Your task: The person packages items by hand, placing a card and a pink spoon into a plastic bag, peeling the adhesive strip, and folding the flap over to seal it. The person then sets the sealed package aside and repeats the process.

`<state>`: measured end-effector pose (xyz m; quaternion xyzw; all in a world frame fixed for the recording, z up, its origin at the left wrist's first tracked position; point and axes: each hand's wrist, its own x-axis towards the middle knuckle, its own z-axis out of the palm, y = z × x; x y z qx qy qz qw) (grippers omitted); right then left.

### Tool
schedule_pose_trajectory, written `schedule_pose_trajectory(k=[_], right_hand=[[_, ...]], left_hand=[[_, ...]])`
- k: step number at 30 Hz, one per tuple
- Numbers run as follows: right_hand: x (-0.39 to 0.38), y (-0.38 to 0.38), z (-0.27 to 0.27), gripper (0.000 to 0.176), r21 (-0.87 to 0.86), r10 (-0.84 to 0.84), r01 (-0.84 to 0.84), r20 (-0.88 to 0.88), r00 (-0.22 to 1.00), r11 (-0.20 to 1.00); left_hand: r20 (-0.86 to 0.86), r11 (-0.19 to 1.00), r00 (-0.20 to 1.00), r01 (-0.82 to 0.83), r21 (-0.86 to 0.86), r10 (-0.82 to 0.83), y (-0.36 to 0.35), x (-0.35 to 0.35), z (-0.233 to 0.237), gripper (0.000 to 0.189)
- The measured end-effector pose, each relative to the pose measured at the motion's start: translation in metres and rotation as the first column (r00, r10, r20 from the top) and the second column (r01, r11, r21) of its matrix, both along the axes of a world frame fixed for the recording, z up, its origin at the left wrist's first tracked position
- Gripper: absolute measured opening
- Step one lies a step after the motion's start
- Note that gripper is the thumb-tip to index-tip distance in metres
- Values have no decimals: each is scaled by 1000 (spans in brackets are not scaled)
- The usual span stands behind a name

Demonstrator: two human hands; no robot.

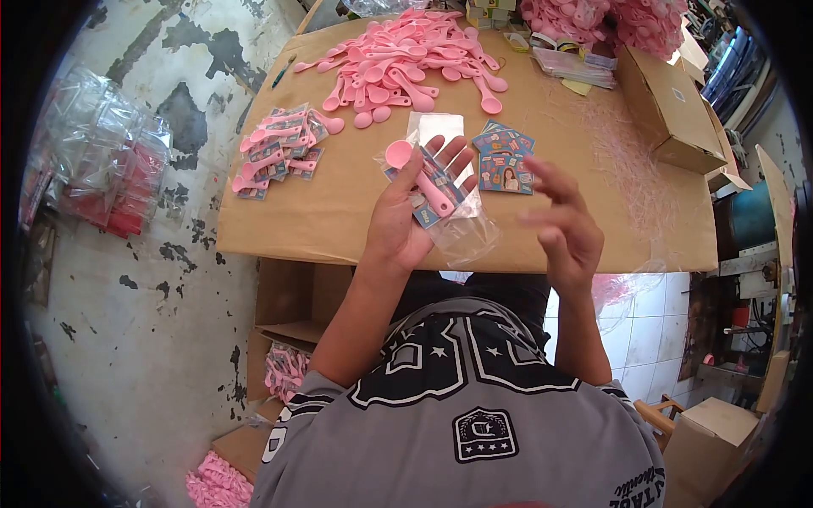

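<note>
My left hand (396,222), palm up above the table's near edge, holds a pink spoon (439,201) under its thumb. A blue printed card (426,217) lies behind the spoon in the same grip. From beneath the fingers a clear plastic bag (476,242) hangs down. My right hand (569,227) is raised to the right with nothing in it, its fingers apart and a little smeared by motion. Between the hands, farther back, several blue printed cards (506,172) lie in a loose stack. Clear bags (439,127) lie just beyond my left fingertips.
A big heap of pink spoons (398,68) covers the back of the brown table (313,224). Bagged spoons with cards (278,151) are piled at the left. A cardboard box (669,110) stands at the right, near pink bundles (567,21). Plastic bags (102,144) lie far left.
</note>
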<state>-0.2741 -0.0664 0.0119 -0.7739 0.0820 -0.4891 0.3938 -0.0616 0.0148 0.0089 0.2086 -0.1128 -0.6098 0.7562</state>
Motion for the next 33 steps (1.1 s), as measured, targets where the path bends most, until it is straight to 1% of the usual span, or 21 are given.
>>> schedule_pose_trajectory(k=[1, 2, 4, 7, 10, 11, 14, 15, 17, 18, 19, 20, 22, 23, 26, 28, 29, 30, 31, 32, 33], right_hand=[[-1, -2, 0, 33, 60, -67, 68, -18, 998, 996], [1, -4, 0, 34, -62, -139, 133, -107, 984, 989], [12, -6, 2, 36, -314, -307, 224, -248, 919, 923], [31, -1, -4, 36, -416, -313, 179, -282, 907, 892], [37, -4, -8, 37, -354, -194, 93, -260, 946, 931], [39, -4, -8, 38, -317, -162, 89, -211, 964, 944], [36, -15, 3, 31, -243, -72, 40, -127, 989, 969], [36, -16, 1, 31, -96, -40, 30, -99, 994, 995], [34, -16, -1, 33, 194, 17, -11, -28, 999, 981], [35, -15, 3, 36, 261, 3, 17, -76, 997, 965], [36, -12, 11, 39, 326, -6, 47, -127, 992, 944], [37, -10, 15, 43, 390, -9, 79, -179, 984, 918], [44, -5, 11, 49, 509, 43, 52, -172, 984, 859], [48, -5, 9, 52, 562, 69, 37, -166, 984, 826], [55, -7, -3, 48, 616, 68, 55, -174, 982, 786], [60, -9, -3, 44, 424, -155, 241, -227, 962, 873], [61, -11, -3, 43, 320, -270, 338, -237, 933, 885], [60, -15, -4, 41, 134, -364, 398, -221, 905, 908], [59, -22, -4, 40, -56, -451, 449, -188, 873, 892], [58, -27, -4, 38, -244, -527, 487, -137, 839, 839], [59, -28, -2, 36, -284, -538, 489, -130, 833, 825]], left_hand=[[-6, 1000, 1000, 12, 5, -12, 0, 0, 0, 50], [-36, 999, 999, 38, -5, -38, 0, 0, -1, 51], [-95, 995, 991, 91, -26, -93, 0, -1, -3, 53], [-80, 987, 984, 157, -26, -158, 0, -7, -3, 57], [-90, 977, 973, 213, -32, -215, 0, -9, -8, 55], [-94, 971, 967, 236, -35, -238, -2, -10, -9, 54], [19, 978, 980, 194, 80, -196, -2, -4, -10, 55], [122, 983, 982, 128, 134, -145, 0, 2, -8, 58], [278, 995, 957, 62, 78, -81, 2, 11, -10, 61], [351, 998, 935, 31, 45, -45, 2, 13, -9, 62], [425, 999, 904, 43, 22, -49, 3, 13, -4, 61], [533, 997, 842, 66, 36, -75, 3, 13, 0, 58], [719, 992, 685, 99, 75, -122, 6, 14, 4, 53], [710, 996, 700, 56, 63, -84, 4, 9, 8, 49], [660, 986, 743, -4, 167, -109, 3, 11, 0, 48], [702, 986, 709, -56, 155, -70, 2, 11, 2, 50], [720, 986, 691, -77, 150, -56, 2, 10, 4, 51], [736, 984, 673, -72, 162, -72, 3, 9, 6, 53], [752, 983, 653, -67, 173, -88, 3, 9, 8, 56], [769, 981, 631, -62, 181, -102, 3, 8, 8, 58], [792, 977, 596, -55, 205, -133, 3, 7, 8, 60]])
